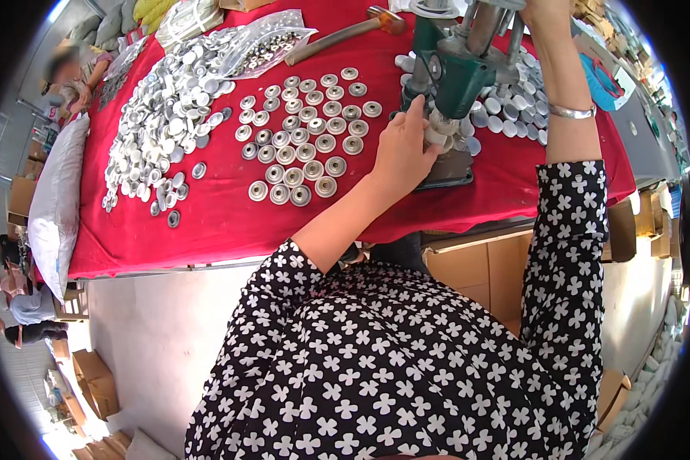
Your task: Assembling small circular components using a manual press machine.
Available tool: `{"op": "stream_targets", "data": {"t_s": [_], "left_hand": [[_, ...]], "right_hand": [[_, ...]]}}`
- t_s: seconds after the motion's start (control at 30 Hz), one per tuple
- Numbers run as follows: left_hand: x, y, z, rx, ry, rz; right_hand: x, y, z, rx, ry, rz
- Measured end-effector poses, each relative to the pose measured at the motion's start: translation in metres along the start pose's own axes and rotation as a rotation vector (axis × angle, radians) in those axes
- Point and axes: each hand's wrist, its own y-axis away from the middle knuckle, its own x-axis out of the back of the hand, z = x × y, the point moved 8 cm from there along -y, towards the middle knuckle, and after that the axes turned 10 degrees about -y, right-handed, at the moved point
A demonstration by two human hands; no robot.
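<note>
My left hand (406, 147) is at the foot of a green hand press (461, 77). Its index finger points up beside the press and its thumb is apart, near the round die (441, 126); the other fingers are mostly hidden, and no held piece shows. My right hand (548, 14) is raised at the top edge by the upper part of the press, its fingers cut off from view. Left of the press, round metal button caps with centre holes (304, 136) lie spread out singly on the red cloth (215, 238). Smooth silvery discs (506, 115) lie behind and right of the press.
A large heap of grey and white discs (169, 115) covers the cloth's left part. Behind lie a clear bag of small metal parts (264, 46) and a hammer (345, 34). A white sack (57, 207) stands at the left edge. Other people sit far left.
</note>
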Motion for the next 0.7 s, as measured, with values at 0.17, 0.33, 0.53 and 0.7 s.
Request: {"op": "stream_targets", "data": {"t_s": [0.17,0.33,0.53,0.7], "left_hand": [[-0.006,0.0,-0.004,0.011,0.022,0.008],[-0.01,-0.001,-0.01,0.058,0.065,-0.039],[-0.006,-0.003,-0.014,0.035,0.038,-0.008],[-0.01,-0.011,-0.006,0.052,0.099,-0.011]], "right_hand": [[-0.003,0.037,-0.055,0.218,-0.308,-0.146],[0.031,0.084,-0.082,0.064,-0.431,0.083],[0.08,0.18,-0.108,0.276,-0.178,-0.241],[0.11,0.251,-0.095,0.265,0.04,-0.066]]}}
